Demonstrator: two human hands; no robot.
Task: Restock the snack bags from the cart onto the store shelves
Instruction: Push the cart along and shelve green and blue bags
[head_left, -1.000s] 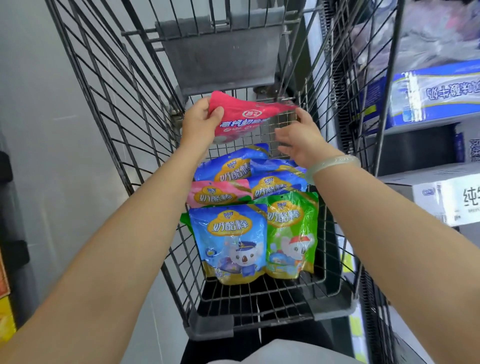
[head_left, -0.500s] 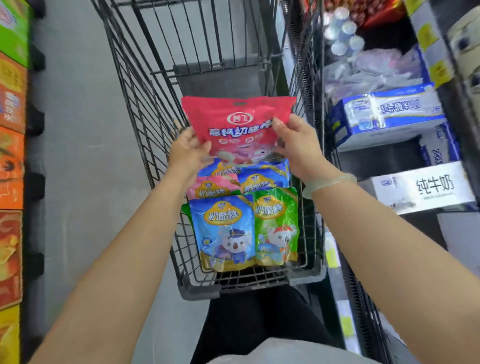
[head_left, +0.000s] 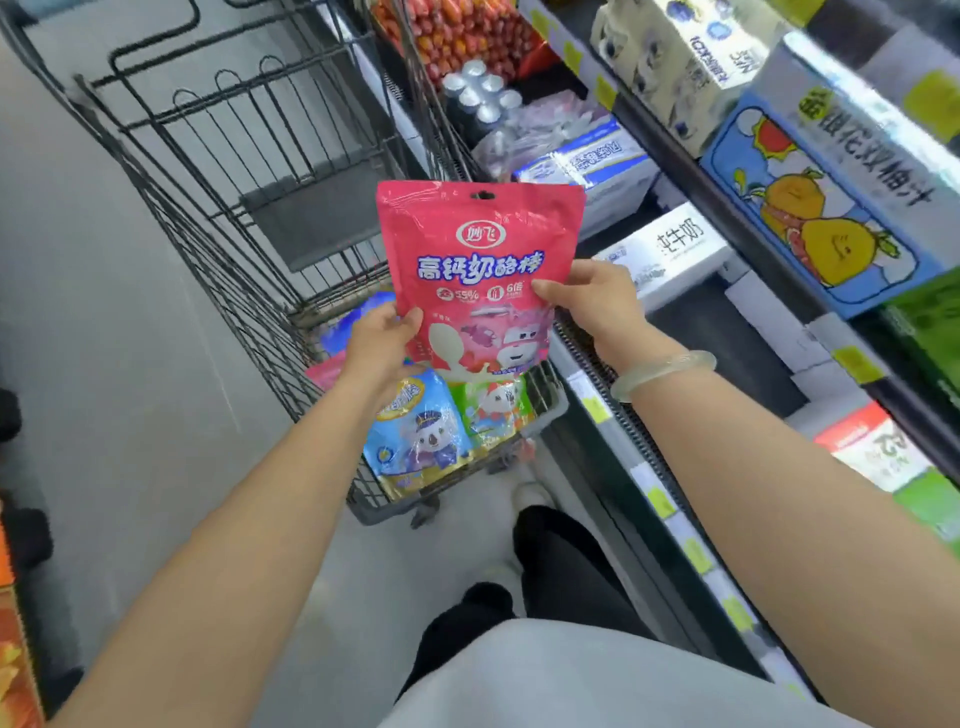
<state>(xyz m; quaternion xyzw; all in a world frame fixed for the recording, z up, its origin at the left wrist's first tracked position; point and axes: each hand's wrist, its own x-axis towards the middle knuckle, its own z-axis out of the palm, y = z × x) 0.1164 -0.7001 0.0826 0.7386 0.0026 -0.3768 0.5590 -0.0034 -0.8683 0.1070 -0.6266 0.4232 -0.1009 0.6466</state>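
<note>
Hands — left (head_left: 382, 345) | right (head_left: 597, 301) — both pinching pink snack bag (head_left: 480, 260) | above cart (head_left: 249, 171)

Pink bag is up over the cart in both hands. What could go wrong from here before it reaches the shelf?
1. The left hand and right hand pinch the pink bag only low on its sides, so the glossy pouch might slip or flop over.
2. The shelves on the right look packed with milk boxes; a free spot may be hard to find.
3. The cart stands close against the shelves, so the bag could catch its wire side.
</note>
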